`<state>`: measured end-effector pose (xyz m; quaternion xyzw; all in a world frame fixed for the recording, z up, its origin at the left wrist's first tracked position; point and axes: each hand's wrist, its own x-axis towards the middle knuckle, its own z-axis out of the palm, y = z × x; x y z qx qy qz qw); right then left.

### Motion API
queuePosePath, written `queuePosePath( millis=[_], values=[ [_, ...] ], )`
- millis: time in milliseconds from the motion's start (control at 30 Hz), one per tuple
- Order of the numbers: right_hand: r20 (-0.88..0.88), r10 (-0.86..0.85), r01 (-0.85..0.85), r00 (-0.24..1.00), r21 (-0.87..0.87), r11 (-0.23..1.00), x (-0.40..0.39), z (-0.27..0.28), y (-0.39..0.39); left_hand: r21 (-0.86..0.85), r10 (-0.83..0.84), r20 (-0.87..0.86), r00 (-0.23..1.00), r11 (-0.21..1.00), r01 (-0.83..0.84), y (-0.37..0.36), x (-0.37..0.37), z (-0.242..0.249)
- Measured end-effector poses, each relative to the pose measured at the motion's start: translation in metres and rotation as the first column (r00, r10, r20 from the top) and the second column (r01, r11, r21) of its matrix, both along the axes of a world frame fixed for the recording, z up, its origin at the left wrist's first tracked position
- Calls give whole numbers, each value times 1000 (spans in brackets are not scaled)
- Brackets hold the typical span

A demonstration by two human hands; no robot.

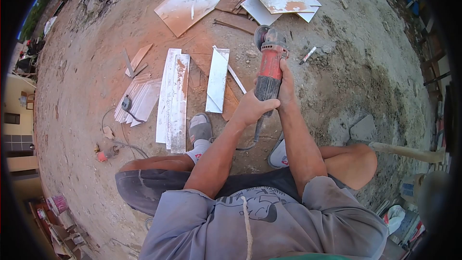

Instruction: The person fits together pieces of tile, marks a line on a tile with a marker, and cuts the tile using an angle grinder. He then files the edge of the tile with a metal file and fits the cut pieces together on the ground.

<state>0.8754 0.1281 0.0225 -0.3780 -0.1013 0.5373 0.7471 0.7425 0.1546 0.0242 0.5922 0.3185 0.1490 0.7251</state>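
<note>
A red and black angle grinder (270,67) is held up in front of me, its disc end pointing away. My left hand (252,107) wraps round the black rear handle, thumb across it. Along the right side of the red body, my right hand (286,84) grips the same tool. Its cord hangs from the handle's end toward the ground. Left of the grinder lies a narrow white tile strip (218,81) on a brown tile piece. Farther left are long white tile strips (173,98), stacked lengthwise.
Large tile pieces (197,0) and a tile pile (284,1) lie ahead. A marker (308,55) rests at right. Fanned tile pieces (139,97) sit at left under a dark tape measure (126,103). A red plug connector (107,154) and a wooden-handled shovel (404,150) flank me.
</note>
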Motion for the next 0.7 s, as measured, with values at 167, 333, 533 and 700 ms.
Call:
queuePosePath(
  millis=[167, 333, 533, 700],
  values=[
    [48, 40, -36, 998, -83, 996, 4, -9, 9, -38, -5, -39, 999, 999, 3, 5, 0, 6],
    [44, 110, -103, 993, -130, 986, 0, -14, 19, -141, 33, -51, 998, 989, -40, 6, -4, -8],
    [-9, 222, -222, 975, -68, 973, -12, -16, -3, -346, 34, 227, 973, 937, 48, 9, -16, -32],
    [-117, 398, -400, 910, 8, 917, 0, -22, -2, -427, -58, 322, 945, 882, 200, 17, -22, -33]
  ],
)
